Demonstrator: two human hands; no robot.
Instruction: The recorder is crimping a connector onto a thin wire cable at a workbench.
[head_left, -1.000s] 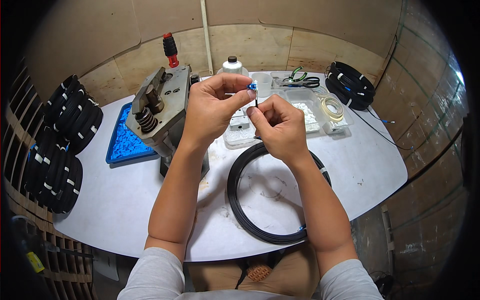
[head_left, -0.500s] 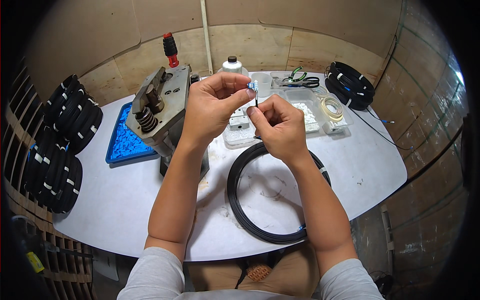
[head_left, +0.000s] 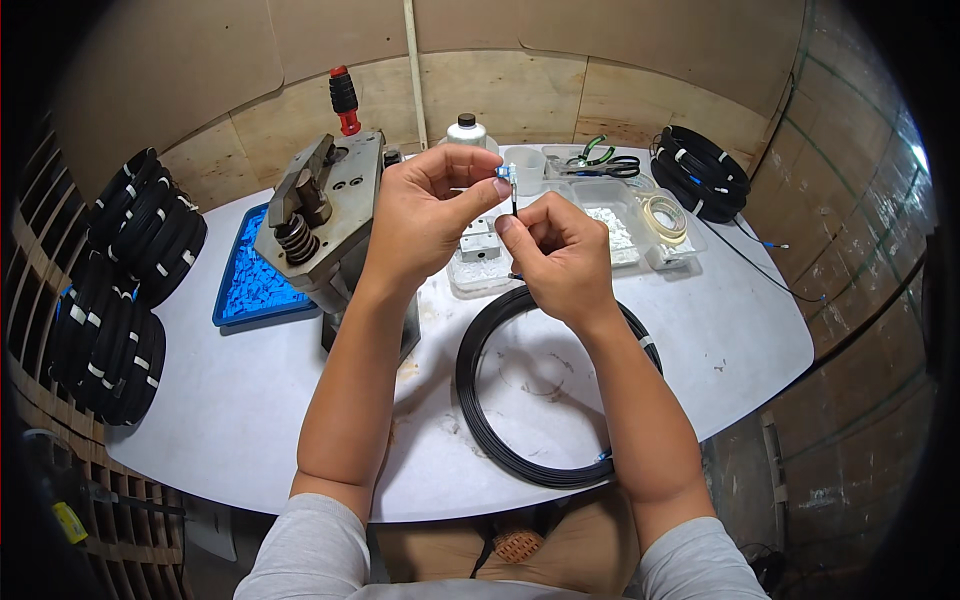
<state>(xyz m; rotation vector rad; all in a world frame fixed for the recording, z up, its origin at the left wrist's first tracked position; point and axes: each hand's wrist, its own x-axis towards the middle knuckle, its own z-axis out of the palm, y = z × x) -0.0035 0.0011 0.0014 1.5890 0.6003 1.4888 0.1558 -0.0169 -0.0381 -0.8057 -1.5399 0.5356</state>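
My left hand (head_left: 428,205) pinches a small blue and white cable connector (head_left: 507,173) between thumb and forefinger, above the middle of the table. Just below and right of it, my right hand (head_left: 560,258) is closed on the black cable (head_left: 514,203) that runs down from the connector. Under my right wrist a coil of black cable (head_left: 480,430) lies on the white table, with a white tie on its right side and a blue connector end by my right forearm.
A metal hand press (head_left: 330,210) stands left of my hands, beside a blue tray (head_left: 262,322) of small blue pieces. Behind my hands are clear plastic boxes (head_left: 632,262), a tape roll (head_left: 664,218), pliers (head_left: 608,166) and a white bottle (head_left: 467,132). Cable coils (head_left: 105,345) (head_left: 700,170) sit at both sides.
Hardly anything differs. Both hands keep the same grip on the connector and cable, and the whole view has shifted very slightly.
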